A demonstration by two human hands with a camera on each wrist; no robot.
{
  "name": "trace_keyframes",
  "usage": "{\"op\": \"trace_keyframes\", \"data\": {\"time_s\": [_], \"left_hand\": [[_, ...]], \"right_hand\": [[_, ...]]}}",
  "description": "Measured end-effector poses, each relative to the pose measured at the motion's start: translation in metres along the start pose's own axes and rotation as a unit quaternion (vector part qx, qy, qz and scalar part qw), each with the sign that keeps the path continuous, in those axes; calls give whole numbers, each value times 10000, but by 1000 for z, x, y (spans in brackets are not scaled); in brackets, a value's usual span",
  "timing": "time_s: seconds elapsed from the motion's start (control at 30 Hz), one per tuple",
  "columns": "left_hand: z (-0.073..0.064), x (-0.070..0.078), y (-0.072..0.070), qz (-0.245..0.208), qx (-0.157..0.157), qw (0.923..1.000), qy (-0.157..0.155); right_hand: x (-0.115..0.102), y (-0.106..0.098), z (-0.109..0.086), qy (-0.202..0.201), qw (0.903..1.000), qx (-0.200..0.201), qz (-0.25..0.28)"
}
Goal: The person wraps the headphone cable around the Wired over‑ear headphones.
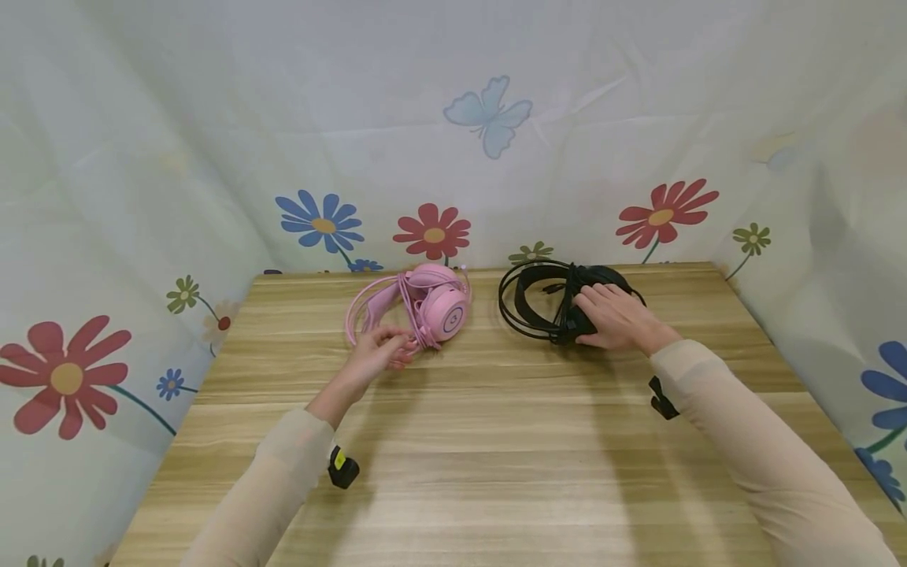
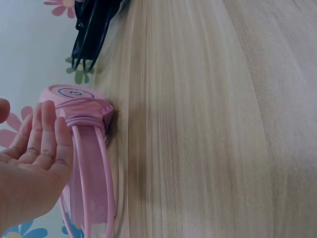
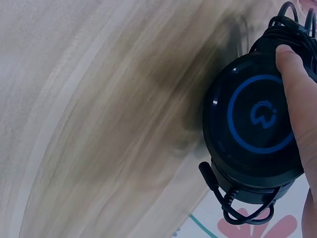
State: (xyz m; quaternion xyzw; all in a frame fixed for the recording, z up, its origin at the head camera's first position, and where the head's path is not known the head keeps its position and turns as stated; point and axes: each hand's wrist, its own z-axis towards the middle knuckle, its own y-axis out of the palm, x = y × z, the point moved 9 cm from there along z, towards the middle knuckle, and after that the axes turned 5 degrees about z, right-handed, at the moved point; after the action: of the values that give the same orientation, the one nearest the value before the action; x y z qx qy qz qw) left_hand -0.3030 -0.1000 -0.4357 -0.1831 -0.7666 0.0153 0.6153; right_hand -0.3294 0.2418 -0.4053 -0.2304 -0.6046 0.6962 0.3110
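Pink headphones (image 1: pixel 445 312) with their cable wound round the band lie at the back of the table, left of the middle. My left hand (image 1: pixel 383 350) hovers at their near side, fingers loosely extended and holding nothing; in the left wrist view the palm faces up beside the pink headphones (image 2: pixel 89 163). To the right lie black headphones (image 1: pixel 546 303), also bound with their cable. My right hand (image 1: pixel 615 315) grips their ear cup, the thumb on its near side. The right wrist view has this black ear cup (image 3: pixel 247 119) with a blue ring, and a small microphone (image 3: pixel 208 174) below it.
The wooden table (image 1: pixel 482 441) runs back to a white curtain (image 1: pixel 354 118) printed with flowers and a butterfly. The curtain also stands along the left and right sides. A small black camera (image 1: pixel 343 467) sits at my left wrist, and another black device (image 1: pixel 662 399) at my right.
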Motion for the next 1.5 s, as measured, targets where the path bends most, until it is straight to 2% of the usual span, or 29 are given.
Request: {"op": "trace_keyframes", "data": {"time_s": [0.23, 0.5, 0.7, 1.0, 1.5], "left_hand": [[1, -1, 0, 21, -16, 10000, -19], [1, -1, 3, -10, -73, 10000, 48], [2, -5, 4, 65, -110, 9999, 65], [2, -7, 4, 92, -127, 9999, 40], [0, -6, 3, 85, -122, 9999, 36]], "right_hand": [[4, 3, 2, 41, 9999, -105, 2], [5, 3, 9, 245, 9966, -700, 364], [5, 0, 10, 387, 9926, -979, 605], [4, 3, 8, 463, 9905, -1086, 699], [-2, 3, 10, 192, 9943, -915, 517]]}}
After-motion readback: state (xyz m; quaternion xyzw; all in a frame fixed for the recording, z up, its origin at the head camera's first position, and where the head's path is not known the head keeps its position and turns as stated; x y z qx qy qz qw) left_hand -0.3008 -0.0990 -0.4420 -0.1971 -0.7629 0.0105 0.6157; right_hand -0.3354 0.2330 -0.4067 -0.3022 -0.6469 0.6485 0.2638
